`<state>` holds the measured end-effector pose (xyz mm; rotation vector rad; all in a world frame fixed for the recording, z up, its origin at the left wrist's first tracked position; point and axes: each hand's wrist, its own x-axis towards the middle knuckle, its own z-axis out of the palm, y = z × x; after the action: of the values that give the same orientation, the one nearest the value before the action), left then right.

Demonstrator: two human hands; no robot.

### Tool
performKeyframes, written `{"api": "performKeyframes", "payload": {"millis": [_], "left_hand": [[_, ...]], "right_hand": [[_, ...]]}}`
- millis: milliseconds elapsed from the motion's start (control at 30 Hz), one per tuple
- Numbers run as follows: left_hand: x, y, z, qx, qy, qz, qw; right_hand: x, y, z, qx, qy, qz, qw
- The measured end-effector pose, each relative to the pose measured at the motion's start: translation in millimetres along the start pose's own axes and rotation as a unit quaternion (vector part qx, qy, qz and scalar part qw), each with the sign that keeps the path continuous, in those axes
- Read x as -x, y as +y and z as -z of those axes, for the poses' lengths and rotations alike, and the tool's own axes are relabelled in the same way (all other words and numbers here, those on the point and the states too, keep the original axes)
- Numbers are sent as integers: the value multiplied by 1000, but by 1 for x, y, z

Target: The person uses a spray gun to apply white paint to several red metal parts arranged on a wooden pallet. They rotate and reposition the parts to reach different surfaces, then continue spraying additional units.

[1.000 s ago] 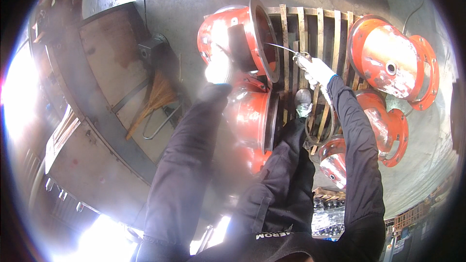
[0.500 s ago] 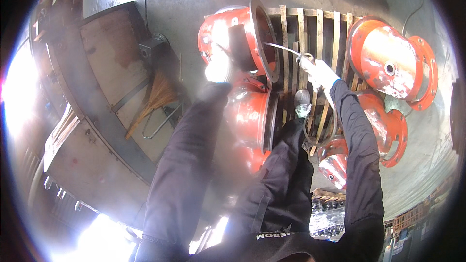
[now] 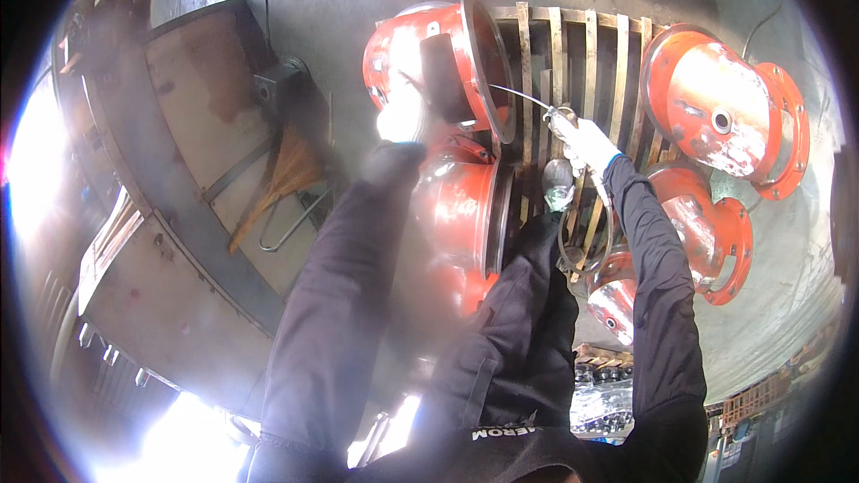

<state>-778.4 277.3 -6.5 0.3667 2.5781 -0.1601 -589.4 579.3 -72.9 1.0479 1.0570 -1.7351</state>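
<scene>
My left hand (image 3: pixel 400 122), in a pale glove, rests on the side of a red flanged metal casting (image 3: pixel 429 63) lying on a wooden pallet (image 3: pixel 573 54). My right hand (image 3: pixel 586 143), also gloved, grips a spray gun (image 3: pixel 559 121) with a thin metal wand (image 3: pixel 514 94) whose tip points at the casting's wide flange rim. A cup (image 3: pixel 557 181) hangs under the gun and a dark hose (image 3: pixel 586 241) loops below it. A second red casting (image 3: pixel 465 206) sits just below the first, near my knees.
More red flanged castings lie to the right (image 3: pixel 720 107) and lower right (image 3: pixel 702 228) on the concrete floor. A large rusty curved steel structure (image 3: pixel 170 170) fills the left side, with a broom (image 3: pixel 286 174) leaning on it. Bright glare covers the lower left.
My right hand with the spray gun has shifted slightly to the right and down; the wand still points at the flange. My left hand has stayed on the casting.
</scene>
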Motion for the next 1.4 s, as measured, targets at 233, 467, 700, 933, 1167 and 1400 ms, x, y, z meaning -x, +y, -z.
{"api": "performKeyframes", "payload": {"millis": [233,467,700,933,1167,1400], "left_hand": [[-3,4,7,6,4,6,1000],[-3,11,9,-3,8,17,1000],[0,17,13,17,18,37,999],[-2,15,11,35,20,33,999],[-1,13,11,42,8,29,999],[-3,10,2,10,30,32,999]], "right_hand": [[11,-7,0,0,-11,-14,1000],[8,-17,7,0,-52,-31,998],[16,-16,4,-5,-22,1,1000],[44,-3,7,-15,-21,-5,1000],[28,-1,2,-1,-12,6,1000],[21,6,5,-7,-14,9,1000]]}}
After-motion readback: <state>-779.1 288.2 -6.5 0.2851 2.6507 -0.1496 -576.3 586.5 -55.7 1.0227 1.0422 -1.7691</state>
